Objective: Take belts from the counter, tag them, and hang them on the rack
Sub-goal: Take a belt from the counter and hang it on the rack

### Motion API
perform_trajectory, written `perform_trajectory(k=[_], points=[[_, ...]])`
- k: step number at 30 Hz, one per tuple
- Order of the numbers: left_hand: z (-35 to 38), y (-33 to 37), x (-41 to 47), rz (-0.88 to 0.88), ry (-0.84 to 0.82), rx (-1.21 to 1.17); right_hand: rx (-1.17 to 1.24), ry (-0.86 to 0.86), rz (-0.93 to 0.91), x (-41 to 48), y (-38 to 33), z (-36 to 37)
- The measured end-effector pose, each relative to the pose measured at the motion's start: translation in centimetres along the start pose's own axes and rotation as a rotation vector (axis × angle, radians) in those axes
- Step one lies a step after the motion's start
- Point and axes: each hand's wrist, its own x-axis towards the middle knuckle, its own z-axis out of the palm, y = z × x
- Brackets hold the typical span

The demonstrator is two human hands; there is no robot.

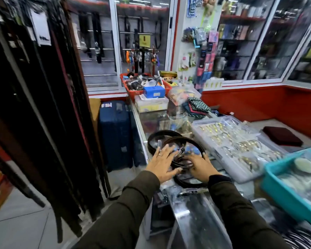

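Coiled dark belts point(176, 150), heaped at the left edge of the glass counter point(151, 123): left hand point(162, 163) flat with fingers spread on the pile, right hand point(201, 166) curled over the coils, grip hidden; hanging belt rack point(43, 105) beside.

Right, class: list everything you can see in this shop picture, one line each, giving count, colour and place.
Coiled belts: several, dark, glass counter.
Hanging belts: many, black and brown, rack at left.
Suitcase: one, navy, floor beside counter.
Basket: one, red, far end of counter.
Box: one, blue, by basket.
Compartment tray: one, clear, counter right.
Tub: one, teal, near right.
Left hand: open over belts.
Right hand: on belts; grip unclear.
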Motion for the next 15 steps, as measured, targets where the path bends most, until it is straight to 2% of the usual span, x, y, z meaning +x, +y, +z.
perform_trajectory(k=[2, 5, 11, 15], points=[[0.5, 0.2, 0.3, 0.011, -0.071, 0.05, -0.006, -0.055, -0.014, -0.4, 0.1, -0.1], [1.3, 0.6, 0.3, -0.023, -0.129, 0.122, 0.012, -0.028, -0.033, -0.6, 0.2, 0.4], [1.4, 1.7, 1.2, -0.028, -0.03, 0.309, 0.015, 0.032, 0.007, -1.2, 0.3, 0.7], [1.1, 1.9, 1.4, -0.017, 0.084, 0.27, 0.0, 0.152, -0.01, -1.7, 0.5, -0.1]])
